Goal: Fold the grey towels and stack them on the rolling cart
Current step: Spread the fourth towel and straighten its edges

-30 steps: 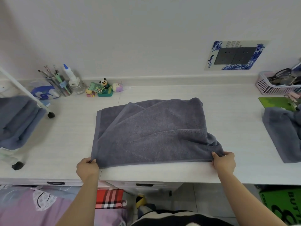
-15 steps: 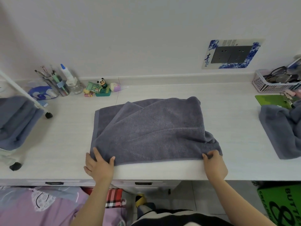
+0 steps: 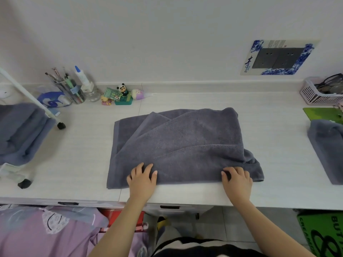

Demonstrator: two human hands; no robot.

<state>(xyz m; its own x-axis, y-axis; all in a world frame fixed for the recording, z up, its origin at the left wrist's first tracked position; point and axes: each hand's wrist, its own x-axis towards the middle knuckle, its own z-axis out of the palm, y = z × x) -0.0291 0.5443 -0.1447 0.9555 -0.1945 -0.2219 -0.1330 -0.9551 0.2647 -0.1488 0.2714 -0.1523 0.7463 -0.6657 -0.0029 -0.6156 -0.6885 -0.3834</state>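
A grey towel (image 3: 183, 145) lies roughly folded on the white desk (image 3: 274, 145), its top layers skewed and its right end bunched. The left hand (image 3: 143, 179) rests flat on the towel's near edge with fingers spread and straight, pressing the cloth to the desk. The right hand (image 3: 236, 179) sits on the same edge near the right corner, fingers bent onto the fabric; whether it pinches the cloth or only presses it cannot be told. At far left, folded grey towels (image 3: 20, 132) lie on the cart (image 3: 27, 93), whose black wheels stand on the desk. Another grey towel (image 3: 326, 151) lies at the right edge, well apart from the hands. Along the wall stand a pen cup (image 3: 71, 89), small figurines (image 3: 120, 95) and a pink basket (image 3: 319, 93).
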